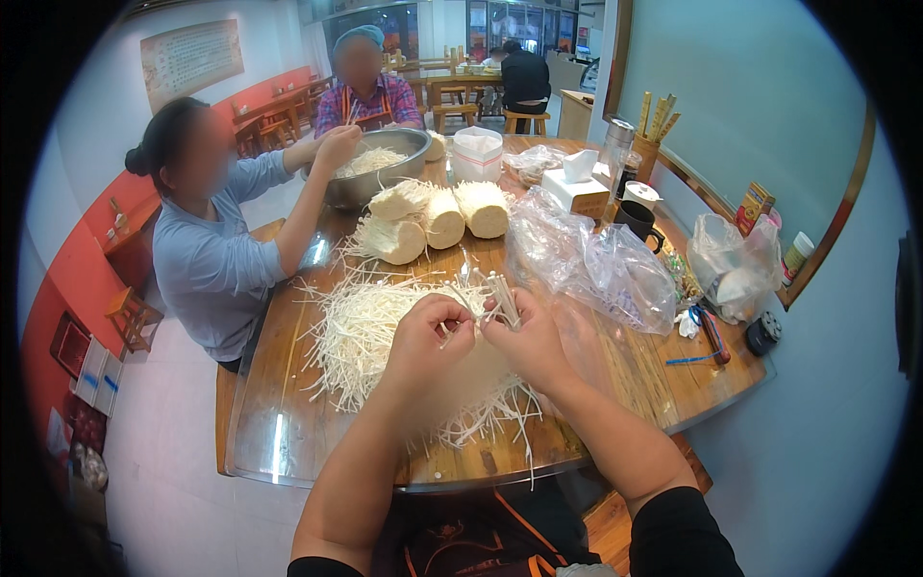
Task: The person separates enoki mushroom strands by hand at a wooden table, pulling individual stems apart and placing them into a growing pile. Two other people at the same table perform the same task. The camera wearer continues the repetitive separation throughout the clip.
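Note:
Both hands are raised over a wide heap of loose enoki mushroom strands (353,339) on the wooden table (620,368). My right hand (530,339) grips a small bunch of enoki mushrooms (502,297), their thin stems and caps pointing up and away from me. Close beside it, my left hand (433,335) pinches a few strands between thumb and fingers. Behind the heap lie several thick enoki bundles (444,216) with their cut root ends towards me. A blurred patch hides part of the heap below my hands.
A co-worker (216,231) at the left holds strands over a large metal bowl (375,162); another person (368,94) sits behind it. Clear plastic bags (584,252), a tissue box (575,191), a dark mug (636,222) and a blue-corded tool (712,335) occupy the right side.

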Demonstrator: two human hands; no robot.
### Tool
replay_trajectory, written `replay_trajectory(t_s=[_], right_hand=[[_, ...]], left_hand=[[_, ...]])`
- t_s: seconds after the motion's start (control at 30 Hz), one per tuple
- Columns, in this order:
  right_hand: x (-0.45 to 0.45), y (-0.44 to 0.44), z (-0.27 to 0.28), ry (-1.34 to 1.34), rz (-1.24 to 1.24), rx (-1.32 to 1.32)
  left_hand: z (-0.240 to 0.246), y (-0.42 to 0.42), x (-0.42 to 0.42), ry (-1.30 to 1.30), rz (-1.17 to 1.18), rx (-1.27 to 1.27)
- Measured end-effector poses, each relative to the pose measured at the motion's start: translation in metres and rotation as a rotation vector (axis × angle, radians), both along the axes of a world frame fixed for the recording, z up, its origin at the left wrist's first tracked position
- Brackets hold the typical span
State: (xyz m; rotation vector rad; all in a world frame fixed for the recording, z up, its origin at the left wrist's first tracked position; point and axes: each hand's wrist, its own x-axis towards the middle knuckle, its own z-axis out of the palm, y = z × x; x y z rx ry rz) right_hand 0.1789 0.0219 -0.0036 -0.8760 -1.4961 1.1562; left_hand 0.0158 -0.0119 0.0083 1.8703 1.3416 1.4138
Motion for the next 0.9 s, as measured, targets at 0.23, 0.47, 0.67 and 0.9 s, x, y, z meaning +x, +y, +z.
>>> replay_trajectory(t_s=[0.23, 0.47, 0.67, 0.9], right_hand=[[0.004, 0.011, 0.003, 0.193, -0.135, -0.085], [0.005, 0.011, 0.004, 0.219, 0.095, -0.224], [0.004, 0.001, 0.018, 0.273, 0.232, -0.28], [-0.001, 0.008, -0.003, -0.003, 0.167, -0.028]], left_hand=[[0.0, 0.011, -0.029, -0.313, 0.245, -0.05], [-0.005, 0.014, -0.038, -0.309, 0.285, -0.019], [-0.014, 0.005, 0.001, 0.06, 0.196, 0.174], [-0.015, 0.01, 0.001, -0.046, 0.163, 0.103]])
